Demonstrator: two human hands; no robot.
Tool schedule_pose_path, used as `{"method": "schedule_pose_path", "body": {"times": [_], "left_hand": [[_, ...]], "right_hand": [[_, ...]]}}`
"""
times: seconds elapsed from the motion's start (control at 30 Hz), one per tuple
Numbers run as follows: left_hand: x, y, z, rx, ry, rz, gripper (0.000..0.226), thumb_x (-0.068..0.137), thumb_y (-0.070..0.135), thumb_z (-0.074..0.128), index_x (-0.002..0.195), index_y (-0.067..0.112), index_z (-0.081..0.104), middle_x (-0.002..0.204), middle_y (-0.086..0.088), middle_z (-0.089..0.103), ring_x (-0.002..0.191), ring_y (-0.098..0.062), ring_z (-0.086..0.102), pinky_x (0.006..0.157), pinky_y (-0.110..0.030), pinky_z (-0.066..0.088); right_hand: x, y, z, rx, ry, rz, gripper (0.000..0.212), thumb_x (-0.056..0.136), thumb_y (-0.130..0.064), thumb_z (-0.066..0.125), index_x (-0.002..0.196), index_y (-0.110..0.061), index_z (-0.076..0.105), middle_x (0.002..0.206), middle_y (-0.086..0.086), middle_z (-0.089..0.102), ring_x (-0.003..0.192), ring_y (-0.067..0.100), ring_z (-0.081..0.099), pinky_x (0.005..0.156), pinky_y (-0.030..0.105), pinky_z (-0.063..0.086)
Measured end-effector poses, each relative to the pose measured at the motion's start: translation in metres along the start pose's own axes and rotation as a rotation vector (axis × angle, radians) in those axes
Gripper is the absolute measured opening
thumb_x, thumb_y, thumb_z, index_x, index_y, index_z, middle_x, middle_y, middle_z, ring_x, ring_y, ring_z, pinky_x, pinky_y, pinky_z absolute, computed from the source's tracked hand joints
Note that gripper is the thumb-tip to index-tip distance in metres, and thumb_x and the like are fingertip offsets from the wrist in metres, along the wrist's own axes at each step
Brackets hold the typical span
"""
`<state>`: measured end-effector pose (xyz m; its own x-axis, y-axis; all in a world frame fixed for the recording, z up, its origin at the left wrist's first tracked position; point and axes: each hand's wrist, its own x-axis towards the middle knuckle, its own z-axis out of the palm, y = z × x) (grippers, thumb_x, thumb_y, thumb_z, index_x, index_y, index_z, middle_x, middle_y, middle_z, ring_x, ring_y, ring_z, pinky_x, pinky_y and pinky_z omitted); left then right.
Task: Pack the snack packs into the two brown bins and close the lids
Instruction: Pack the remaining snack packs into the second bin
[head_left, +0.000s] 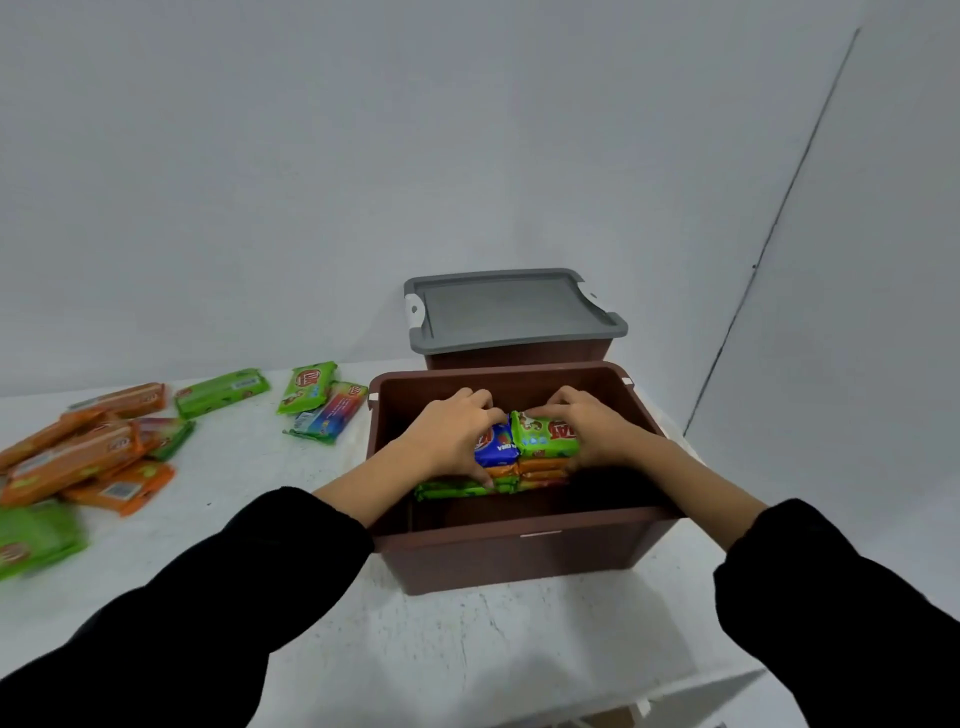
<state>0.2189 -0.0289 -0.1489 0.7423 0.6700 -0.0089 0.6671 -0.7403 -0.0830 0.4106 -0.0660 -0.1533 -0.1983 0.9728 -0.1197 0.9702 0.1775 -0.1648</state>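
Note:
The near brown bin (519, 551) stands open on the white table. Inside it lie two side-by-side stacks of snack packs: a blue pack (497, 446) tops the left stack and a green pack (545, 434) tops the right one. My left hand (449, 436) grips the blue pack and the left stack from the side. My right hand (589, 423) presses on the green pack. Behind stands the second brown bin (514, 357) with its grey lid (511, 306) shut on top. Loose orange and green packs (78, 457) lie at the left.
Two more green packs (311, 387) and a multicoloured pack (327, 418) lie just left of the open bin. A green pack (31, 535) sits at the left edge. A white wall stands behind, and the table's front edge runs at the lower right.

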Motion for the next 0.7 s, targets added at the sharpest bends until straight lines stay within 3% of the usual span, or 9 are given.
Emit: {"method": "schedule_pose_path", "body": {"times": [0.17,0.37,0.5,0.7], "left_hand": [[0.0026,0.0052,0.0024,0.087,-0.024,-0.011,0.082,0.073,0.035,0.075,0.138,0.017,0.028,0.135,-0.008,0.036,0.121,-0.023,0.038,0.083,-0.033,0.047],[0.0008,-0.0005,0.0027,0.053,-0.016,-0.054,0.077,0.073,0.032,0.076,0.135,0.018,0.032,0.135,-0.008,0.035,0.12,-0.024,0.039,0.082,-0.033,0.047],[0.0014,-0.0036,0.0034,0.024,-0.019,-0.02,0.078,0.072,0.035,0.076,0.136,0.017,0.034,0.137,-0.006,0.035,0.121,-0.023,0.038,0.086,-0.033,0.048],[0.0029,0.0003,0.0031,-0.03,-0.012,-0.027,0.078,0.07,0.031,0.078,0.134,0.015,0.036,0.136,-0.007,0.036,0.123,-0.023,0.035,0.087,-0.036,0.048]], "right_hand": [[0.0003,-0.0008,0.0012,-0.081,0.043,-0.064,0.072,0.079,-0.016,0.07,0.142,-0.027,0.035,0.133,0.003,0.04,0.122,0.019,0.037,0.1,0.028,0.037],[0.0031,-0.0035,0.0013,-0.108,0.041,-0.095,0.07,0.081,-0.014,0.067,0.143,-0.028,0.035,0.131,0.005,0.036,0.121,0.019,0.035,0.1,0.026,0.037],[0.0026,-0.008,0.0007,-0.156,0.077,-0.043,0.073,0.081,-0.02,0.068,0.143,-0.031,0.032,0.125,0.007,0.035,0.114,0.02,0.036,0.094,0.026,0.038],[0.001,-0.0084,-0.0024,-0.112,0.075,0.078,0.076,0.075,-0.03,0.075,0.141,-0.028,0.037,0.127,0.007,0.04,0.118,0.022,0.037,0.097,0.031,0.039]]}}
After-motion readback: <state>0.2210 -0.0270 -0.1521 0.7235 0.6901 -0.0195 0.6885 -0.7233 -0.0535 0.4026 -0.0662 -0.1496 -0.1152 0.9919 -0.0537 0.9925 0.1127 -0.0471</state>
